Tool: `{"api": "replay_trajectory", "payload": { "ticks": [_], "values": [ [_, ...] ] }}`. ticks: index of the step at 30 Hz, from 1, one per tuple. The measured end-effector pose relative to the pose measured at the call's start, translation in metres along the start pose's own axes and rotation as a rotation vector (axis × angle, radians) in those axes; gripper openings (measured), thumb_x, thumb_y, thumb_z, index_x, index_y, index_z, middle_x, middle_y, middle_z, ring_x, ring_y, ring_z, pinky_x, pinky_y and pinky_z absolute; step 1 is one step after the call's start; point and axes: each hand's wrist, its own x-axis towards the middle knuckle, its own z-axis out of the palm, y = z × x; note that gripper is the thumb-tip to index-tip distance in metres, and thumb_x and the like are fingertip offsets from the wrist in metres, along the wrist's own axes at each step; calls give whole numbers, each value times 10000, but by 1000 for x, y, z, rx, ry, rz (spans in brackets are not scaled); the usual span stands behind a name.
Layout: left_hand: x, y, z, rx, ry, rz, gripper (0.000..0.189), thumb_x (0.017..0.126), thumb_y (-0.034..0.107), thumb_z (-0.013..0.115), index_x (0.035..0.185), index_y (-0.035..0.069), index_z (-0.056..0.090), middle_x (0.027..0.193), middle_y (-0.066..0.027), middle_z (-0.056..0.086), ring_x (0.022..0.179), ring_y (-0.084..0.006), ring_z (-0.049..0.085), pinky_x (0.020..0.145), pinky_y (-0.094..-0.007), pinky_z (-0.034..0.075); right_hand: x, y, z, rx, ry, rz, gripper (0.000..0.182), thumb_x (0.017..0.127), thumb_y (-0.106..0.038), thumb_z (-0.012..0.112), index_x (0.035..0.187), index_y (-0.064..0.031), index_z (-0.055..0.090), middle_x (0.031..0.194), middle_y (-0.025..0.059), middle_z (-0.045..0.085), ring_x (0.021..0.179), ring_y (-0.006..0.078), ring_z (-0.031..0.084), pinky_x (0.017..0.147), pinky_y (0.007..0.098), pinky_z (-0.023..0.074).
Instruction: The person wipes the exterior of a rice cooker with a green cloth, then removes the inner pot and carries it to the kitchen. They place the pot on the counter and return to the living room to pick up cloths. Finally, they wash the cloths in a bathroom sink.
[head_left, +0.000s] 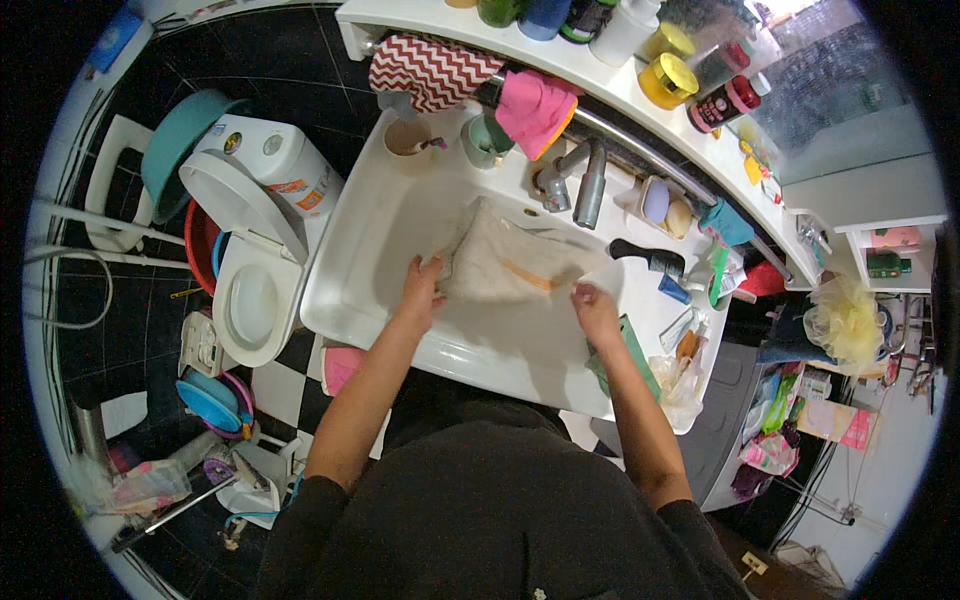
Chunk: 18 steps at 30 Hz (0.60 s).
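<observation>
A beige cloth (517, 255) with an orange-tan stripe lies spread and wrinkled in the white washbasin (360, 285). At the cloth's left edge is my left hand (424, 292), its thumb and fingers apart. My right hand (596, 311) is by the cloth's right corner with fingers curled; whether they pinch the fabric cannot be told. The grey faucet (589, 184) stands behind the cloth. Under my right forearm, a green cloth (626, 352) hangs over the basin's front rim.
Two cups (409, 139) stand at the back left. A soap dish (660, 206), a black hairbrush (649, 255) and a blue tube (675, 289) are at right. Towels, including a pink one (534, 109), hang from the rail (637, 142) below the bottle shelf. A toilet (255, 307) stands left.
</observation>
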Motion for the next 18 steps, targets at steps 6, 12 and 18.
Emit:
{"api": "replay_trajectory", "payload": {
  "ticks": [6, 12, 18],
  "values": [
    [12, -2, -17, 202, 53, -2, 569, 898, 419, 542, 1370, 152, 367, 1216, -77, 523, 971, -219, 556, 794, -373, 449, 91, -96, -14, 786, 133, -238, 267, 883, -180, 581, 1079, -4, 620, 907, 88, 647, 784, 146, 603, 682, 294, 477],
    [19, -14, 0, 54, -176, -192, 452, 908, 395, 531, 1270, 137, 451, 1161, -77, 565, 983, -220, 561, 813, -388, 443, 115, -100, -11, 443, -234, -81, 268, 870, -177, 572, 1083, -26, 633, 929, 89, 671, 788, 155, 626, 642, 300, 497],
    [34, -26, 38, -72, -311, -302, 357, 937, 390, 473, 1218, 173, 513, 1148, -69, 585, 1022, -241, 552, 857, -412, 435, 75, -94, 7, 1402, -60, 123, 312, 953, -278, 489, 1122, -41, 605, 983, 69, 660, 821, 177, 628, 752, 296, 510]
  ]
}}
